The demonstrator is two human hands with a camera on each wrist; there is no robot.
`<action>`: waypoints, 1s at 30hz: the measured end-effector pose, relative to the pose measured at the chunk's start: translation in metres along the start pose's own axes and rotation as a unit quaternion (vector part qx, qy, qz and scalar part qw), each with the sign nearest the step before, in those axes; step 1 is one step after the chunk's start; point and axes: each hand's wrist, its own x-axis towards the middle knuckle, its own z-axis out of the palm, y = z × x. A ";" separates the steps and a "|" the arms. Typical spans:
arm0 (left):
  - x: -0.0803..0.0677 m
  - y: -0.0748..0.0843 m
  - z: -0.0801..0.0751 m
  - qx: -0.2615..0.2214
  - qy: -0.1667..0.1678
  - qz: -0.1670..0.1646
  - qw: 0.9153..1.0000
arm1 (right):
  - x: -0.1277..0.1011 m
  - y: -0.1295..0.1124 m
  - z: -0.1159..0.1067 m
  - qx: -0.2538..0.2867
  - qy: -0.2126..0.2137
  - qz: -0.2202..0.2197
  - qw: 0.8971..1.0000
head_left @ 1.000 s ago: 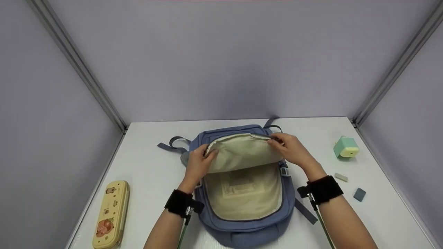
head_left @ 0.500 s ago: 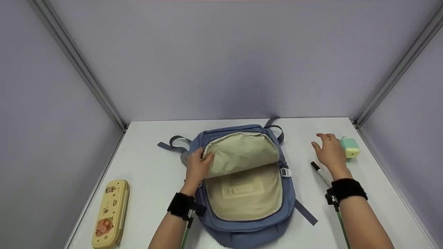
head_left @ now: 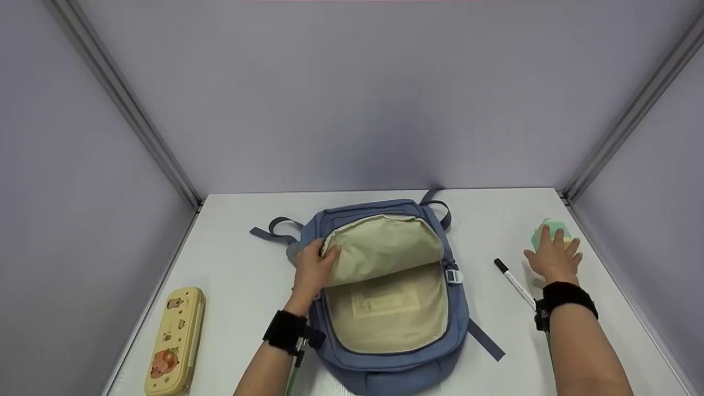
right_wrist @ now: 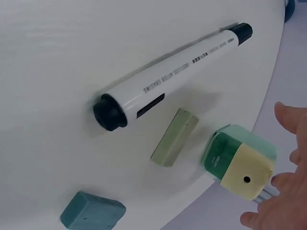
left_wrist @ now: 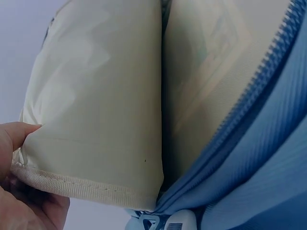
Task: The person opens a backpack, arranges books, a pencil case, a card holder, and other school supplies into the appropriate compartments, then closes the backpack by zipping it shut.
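A blue backpack (head_left: 396,360) lies on the table with its front flap (head_left: 388,242) folded up, baring a cream lining. My left hand (head_left: 313,269) pinches the flap's left edge between thumb and fingers; the left wrist view shows the thumb on the cream cloth (left_wrist: 96,105). Over at the right, my right hand (head_left: 554,258) is spread above a green and yellow pencil sharpener (right_wrist: 240,165), partly covering it in the head view. Whether the fingers touch it I cannot tell. The right wrist view shows a white marker (right_wrist: 172,74) with black ends nearby.
A pale green eraser (right_wrist: 175,137) and a blue-grey eraser (right_wrist: 92,211) lie near the marker. A yellow pencil case (head_left: 175,341) with printed pictures lies at the left. Backpack straps (head_left: 487,338) stick out on the table (head_left: 247,330). Grey panels (head_left: 374,93) stand behind and at both sides.
My right hand has let go of the flap's right side and moved right to the sharpener, its fingers now spread. The left hand keeps its hold; the flap's right side has sagged slightly.
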 end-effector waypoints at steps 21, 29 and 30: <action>-0.004 0.001 0.002 -0.004 0.005 -0.006 1.000 | -0.005 0.019 0.017 0.010 0.225 0.006 0.974; -0.003 -0.002 0.003 -0.012 -0.010 -0.020 1.000 | -0.003 0.016 0.019 0.057 0.230 0.049 0.970; -0.004 -0.002 0.002 -0.011 -0.010 -0.020 1.000 | -0.002 0.014 0.019 0.061 0.224 0.058 0.971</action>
